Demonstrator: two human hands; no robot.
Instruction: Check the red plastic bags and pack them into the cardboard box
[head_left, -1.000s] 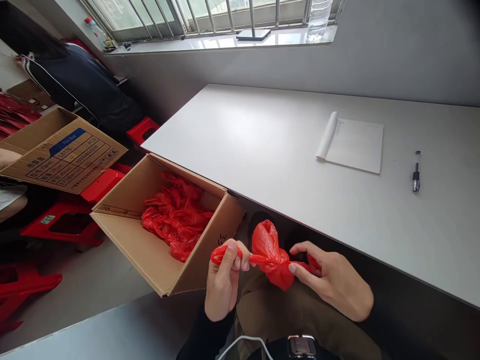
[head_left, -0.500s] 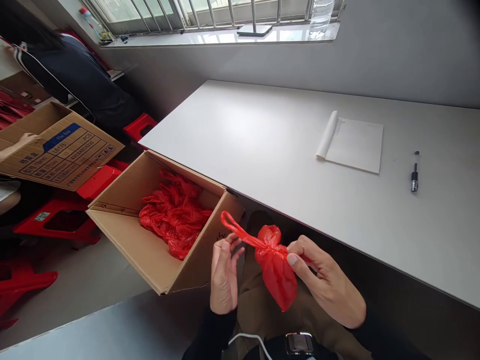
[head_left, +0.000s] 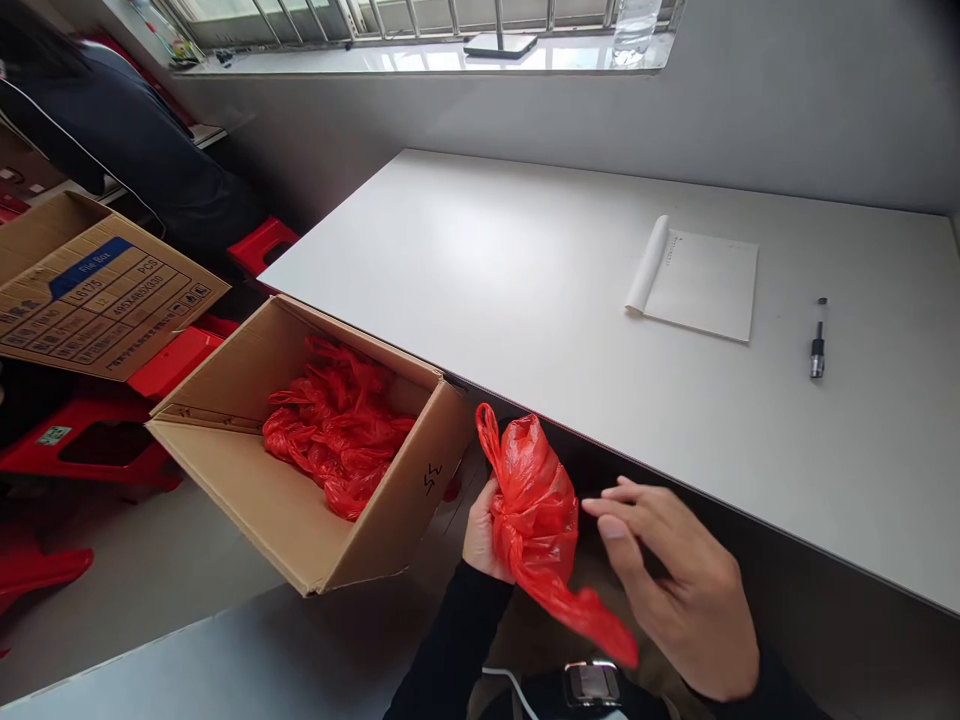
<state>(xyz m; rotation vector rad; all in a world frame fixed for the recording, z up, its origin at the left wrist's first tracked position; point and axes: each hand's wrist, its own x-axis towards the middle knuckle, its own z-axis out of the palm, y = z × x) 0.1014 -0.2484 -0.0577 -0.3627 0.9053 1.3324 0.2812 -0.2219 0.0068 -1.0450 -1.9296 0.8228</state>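
A knotted red plastic bag point(head_left: 538, 500), crumpled and bulging, is in my left hand point(head_left: 481, 540). A thin loop of it sticks up at the top left, and a twisted tail trails down to the right. My left fingers are mostly hidden behind the bag. My right hand point(head_left: 686, 590) is just to the right of the bag and apart from it, thumb and fingers spread with nothing in them. To the left, an open cardboard box point(head_left: 390, 520) holds a heap of red plastic bags point(head_left: 337, 430).
The white table point(head_left: 480, 250) carries a notepad point(head_left: 705, 285) with its cover rolled back and a pen point(head_left: 818, 345). A second cardboard box point(head_left: 112, 300) stands at left among red stools point(head_left: 97, 440). A seated person point(head_left: 135, 150) in dark clothing is beyond it.
The red bag has turned over and passed from my right fingers into my left hand. My right hand has let go and drawn off to the right. The view has shifted slightly.
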